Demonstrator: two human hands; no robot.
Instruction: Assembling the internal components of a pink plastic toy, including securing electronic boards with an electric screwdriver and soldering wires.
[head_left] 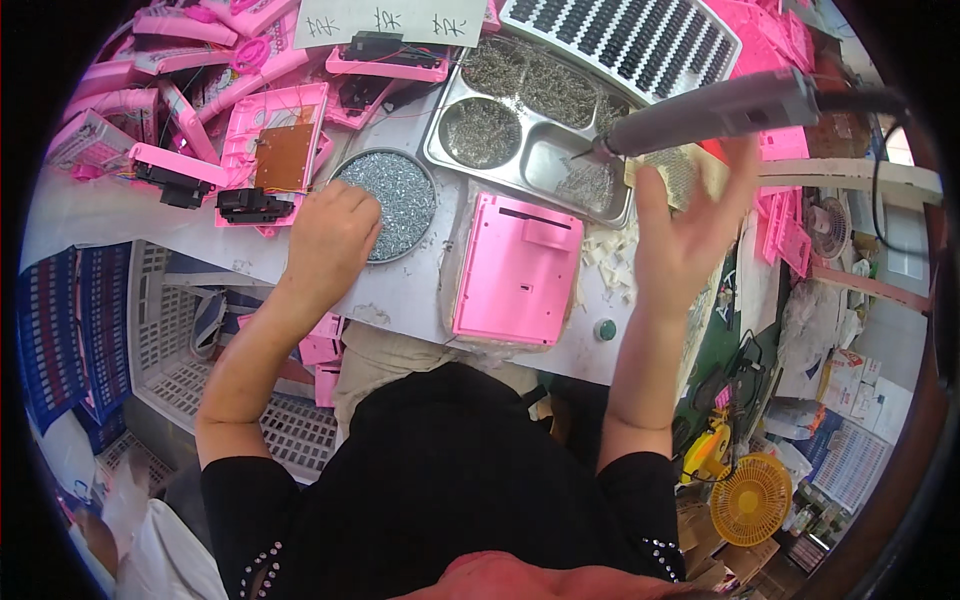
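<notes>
Head view showed the left hand point(330, 235) curled loosely, palm down, its fingertips resting at the near rim of a round dish of small silver screws point(395, 200); whether a screw was pinched could not be told. The right hand point(690, 235) stood raised, fingers spread wide and gripping nothing, just beneath the grey electric screwdriver point(715, 110), which hung nearly level above it with its bit toward a steel compartment tray point(530, 150) of further fasteners. Between the two hands, slightly nearer the body, a pink plastic housing point(518, 268) lay flat on the white bench point(400, 290), touched by neither hand. Beyond the left hand lay an open pink casing with a brown circuit board point(283, 155) and black parts point(250, 205).

Assessment: the step appeared to be picking a screw for the housing. Good practice would be to lift a single screw, close the right hand firmly around the driver before bringing it down, and hold the bit square to the housing.
</notes>
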